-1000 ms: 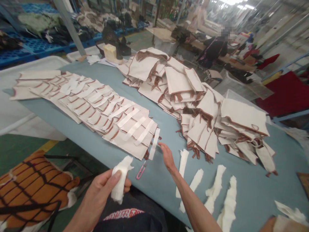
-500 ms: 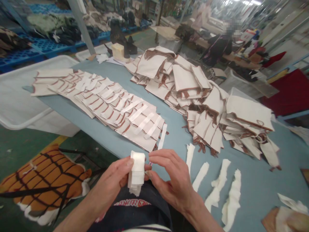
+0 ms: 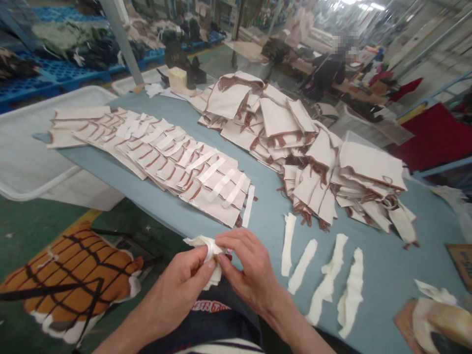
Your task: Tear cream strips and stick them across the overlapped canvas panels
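Note:
Between my two hands is a small bundle of white fabric strips (image 3: 208, 244), held over the near edge of the table. My left hand (image 3: 184, 273) pinches it from the left with thumb and fingers. From the other side my right hand (image 3: 249, 268) grips it, fingertips closed on the cloth. Beyond them lies a long overlapping row of cream fabric pieces (image 3: 177, 162) with brown edging, several with white strips laid across. Right of my hands, loose white strips (image 3: 336, 275) rest apart on the table.
A large heap of brown-edged cream pieces (image 3: 276, 118) covers the far side of the blue-grey table (image 3: 254, 216). At left stand a white bin (image 3: 88, 187) and a padded brown stool (image 3: 77, 280). A yellowish block (image 3: 178, 78) sits at the back. Another person (image 3: 326, 73) is beyond.
The bundle was upright and neatly folded; now it is bunched and turned between my fingers. My right hand has moved left and closed on it. The view has shifted slightly.

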Demonstrator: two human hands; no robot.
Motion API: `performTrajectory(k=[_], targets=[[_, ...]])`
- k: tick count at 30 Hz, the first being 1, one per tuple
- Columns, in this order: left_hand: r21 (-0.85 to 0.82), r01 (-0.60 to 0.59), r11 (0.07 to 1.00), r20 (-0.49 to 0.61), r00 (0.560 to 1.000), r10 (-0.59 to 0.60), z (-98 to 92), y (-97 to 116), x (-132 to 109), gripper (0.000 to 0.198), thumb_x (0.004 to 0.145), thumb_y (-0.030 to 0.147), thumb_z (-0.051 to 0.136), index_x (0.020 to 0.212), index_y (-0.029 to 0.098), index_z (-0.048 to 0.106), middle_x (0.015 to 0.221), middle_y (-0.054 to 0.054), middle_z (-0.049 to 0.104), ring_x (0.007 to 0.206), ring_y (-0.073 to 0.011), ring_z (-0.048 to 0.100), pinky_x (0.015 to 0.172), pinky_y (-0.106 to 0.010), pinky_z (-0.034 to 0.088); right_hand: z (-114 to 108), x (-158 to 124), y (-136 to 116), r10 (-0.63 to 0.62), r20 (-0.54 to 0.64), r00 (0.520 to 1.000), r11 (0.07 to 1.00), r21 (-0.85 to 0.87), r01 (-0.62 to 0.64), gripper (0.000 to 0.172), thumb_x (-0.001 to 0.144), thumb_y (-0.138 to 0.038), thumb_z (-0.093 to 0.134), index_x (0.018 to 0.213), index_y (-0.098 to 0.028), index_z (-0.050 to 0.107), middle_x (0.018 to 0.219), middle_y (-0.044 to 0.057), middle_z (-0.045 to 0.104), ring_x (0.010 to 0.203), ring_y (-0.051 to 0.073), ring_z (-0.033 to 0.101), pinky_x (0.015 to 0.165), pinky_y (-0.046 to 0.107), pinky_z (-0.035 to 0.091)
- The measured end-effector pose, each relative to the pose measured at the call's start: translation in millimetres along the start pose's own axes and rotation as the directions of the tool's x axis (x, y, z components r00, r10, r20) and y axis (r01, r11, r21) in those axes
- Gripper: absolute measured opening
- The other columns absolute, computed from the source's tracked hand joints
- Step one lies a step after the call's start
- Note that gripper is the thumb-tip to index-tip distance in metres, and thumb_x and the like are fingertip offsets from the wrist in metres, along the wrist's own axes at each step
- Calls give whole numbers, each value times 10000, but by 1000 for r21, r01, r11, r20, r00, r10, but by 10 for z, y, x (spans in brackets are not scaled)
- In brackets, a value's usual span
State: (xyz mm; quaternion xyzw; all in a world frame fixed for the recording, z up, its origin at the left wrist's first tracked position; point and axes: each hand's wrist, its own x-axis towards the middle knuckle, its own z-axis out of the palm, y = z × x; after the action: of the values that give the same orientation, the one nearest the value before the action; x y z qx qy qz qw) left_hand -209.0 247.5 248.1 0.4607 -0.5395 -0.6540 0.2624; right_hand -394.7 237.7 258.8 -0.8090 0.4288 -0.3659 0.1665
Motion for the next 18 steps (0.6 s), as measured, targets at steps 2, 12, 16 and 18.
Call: performTrajectory(k=[2, 12, 16, 18], targets=[[35, 22, 999, 28, 999, -23, 33, -30, 6, 436, 982, 546, 446, 822, 163, 579, 734, 24, 440, 675, -141, 372, 611, -258, 333, 49, -63, 33, 9, -36, 999, 1000, 1, -9, 155, 952, -108, 629, 1084, -189, 632, 1007, 51, 745, 920, 180, 663, 825, 340, 541], [-16, 167, 986, 173, 972, -162, 87, 12, -15, 388, 941, 494, 573, 1009, 166, 767, 938, -61, 756, 877, -222, 649, 784, -247, 475, -197, -51, 323, 546, -83, 833, 828, 207, -522, 309, 1018, -377, 492, 855, -174, 658, 711, -7, 640, 639, 119, 580, 618, 238, 462], [-119, 292, 949, 299, 922, -246, 102, -19, -65, 399, 877, 543, 675, 1017, 193, 805, 979, -78, 786, 912, -255, 689, 788, -256, 532, -593, 86, 997, 632, -210, 746, 766, 26, -642, 341, 979, -454, 489, 915, -177, 676, 683, 2, 640, 622, 142, 586, 615, 254, 444], [-123, 296, 947, 307, 919, -247, 128, -71, -70, 377, 835, 540, 720, 978, 206, 821, 926, -71, 784, 881, -259, 680, 768, -263, 544, -808, 150, 1402, 645, -236, 727, 727, -103, -679, 371, 979, -463, 438, 933, -179, 673, 677, 14, 646, 648, 159, 607, 639, 260, 451]])
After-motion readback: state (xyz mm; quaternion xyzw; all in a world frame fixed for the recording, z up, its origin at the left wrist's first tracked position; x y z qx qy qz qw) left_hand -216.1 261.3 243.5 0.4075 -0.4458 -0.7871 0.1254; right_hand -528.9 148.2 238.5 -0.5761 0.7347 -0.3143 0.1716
